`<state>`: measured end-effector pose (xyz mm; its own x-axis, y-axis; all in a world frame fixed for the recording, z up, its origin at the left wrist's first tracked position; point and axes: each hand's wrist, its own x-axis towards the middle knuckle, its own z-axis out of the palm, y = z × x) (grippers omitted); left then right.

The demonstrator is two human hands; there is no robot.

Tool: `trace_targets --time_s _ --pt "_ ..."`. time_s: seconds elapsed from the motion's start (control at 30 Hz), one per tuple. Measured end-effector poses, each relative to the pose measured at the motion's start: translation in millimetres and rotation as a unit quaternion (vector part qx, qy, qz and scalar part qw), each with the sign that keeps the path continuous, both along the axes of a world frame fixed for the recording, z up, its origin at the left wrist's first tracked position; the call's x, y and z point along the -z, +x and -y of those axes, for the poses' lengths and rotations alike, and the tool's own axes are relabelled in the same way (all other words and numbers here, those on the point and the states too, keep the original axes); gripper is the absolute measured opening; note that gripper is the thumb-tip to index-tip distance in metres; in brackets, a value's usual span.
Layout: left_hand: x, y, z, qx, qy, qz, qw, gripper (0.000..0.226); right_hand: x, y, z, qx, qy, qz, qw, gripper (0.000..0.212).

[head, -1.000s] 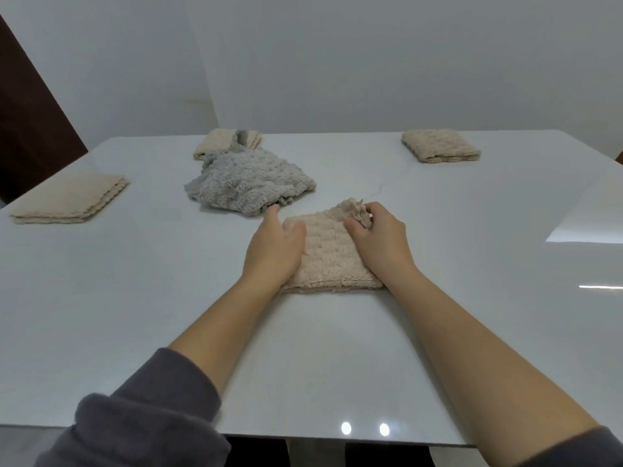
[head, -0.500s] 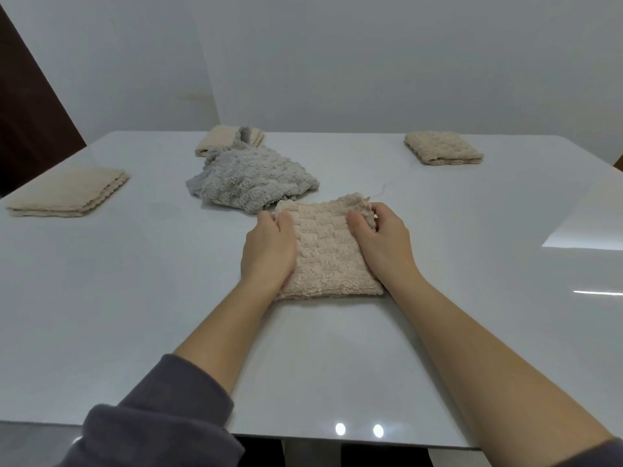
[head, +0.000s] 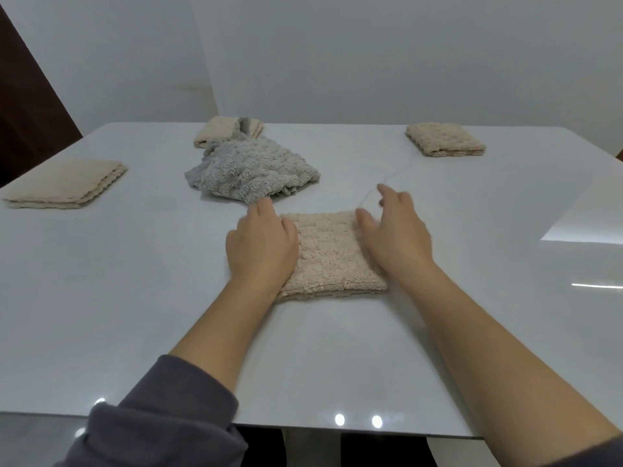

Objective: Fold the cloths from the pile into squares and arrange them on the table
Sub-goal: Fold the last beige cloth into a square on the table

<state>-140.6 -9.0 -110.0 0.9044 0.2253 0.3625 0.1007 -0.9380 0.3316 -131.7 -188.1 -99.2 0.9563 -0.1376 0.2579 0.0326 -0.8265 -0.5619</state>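
A beige fluffy cloth (head: 328,254), folded into a square, lies flat in the middle of the white table (head: 135,298). My left hand (head: 261,246) rests flat on its left edge with the fingers straight. My right hand (head: 394,235) is at its right edge, fingers spread and relaxed, slightly blurred, with the thumb touching the cloth. Just behind lies a crumpled grey cloth (head: 251,171), unfolded.
Three folded beige cloths lie around the table: one at the far left (head: 64,183), one at the back (head: 215,129) partly under the grey cloth, one at the back right (head: 445,139). A dark door (head: 23,106) stands at the left.
The far edge of the beige cloth has been smoothed down, so it lies as a flat square. My right hand has let go of the corner and opened; the view tilted slightly.
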Motion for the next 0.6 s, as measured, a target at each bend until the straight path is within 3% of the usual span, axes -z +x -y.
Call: trace_targets --time_s 0.1,0.2,0.33,0.6 --pt "-4.9 -3.4 -0.2 0.117 0.028 0.016 0.993 0.048 -13.2 -6.8 -0.2 -0.084 -0.121 0.034 0.988 0.054" --pt "4.1 -11.2 5.8 0.199 0.076 -0.096 0.972 0.057 -0.3 -15.4 -14.6 -0.187 -0.239 -0.069 0.951 0.059" --pt "15.1 -10.7 0.9 0.188 0.069 -0.196 0.96 0.059 15.6 -12.4 -16.1 -0.21 -0.251 -0.146 0.934 0.06" --pt "12.8 -12.5 3.9 0.172 0.069 -0.201 0.962 0.059 20.1 -11.9 -13.9 -0.211 -0.229 -0.125 0.942 0.059"
